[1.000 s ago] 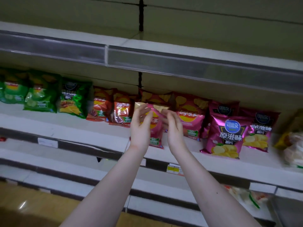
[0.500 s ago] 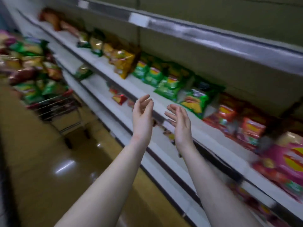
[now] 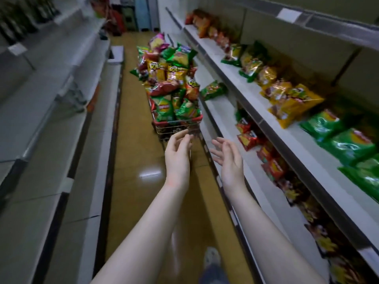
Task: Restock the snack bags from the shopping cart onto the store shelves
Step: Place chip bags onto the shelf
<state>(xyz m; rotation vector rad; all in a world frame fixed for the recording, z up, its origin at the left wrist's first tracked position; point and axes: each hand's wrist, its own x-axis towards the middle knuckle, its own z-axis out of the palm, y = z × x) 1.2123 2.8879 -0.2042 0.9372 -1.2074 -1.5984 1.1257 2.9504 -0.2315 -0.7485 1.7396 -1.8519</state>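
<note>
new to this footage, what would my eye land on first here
A shopping cart heaped with bright snack bags stands mid-aisle, straight ahead. The left hand and right hand reach toward it, open and empty. Yellow bags and green bags line the right-hand shelf.

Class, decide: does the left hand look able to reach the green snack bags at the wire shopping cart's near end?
Probably yes: the empty left hand hovers just before the wire shopping cart, with nothing between it and the green snack bags piled on top.
</note>
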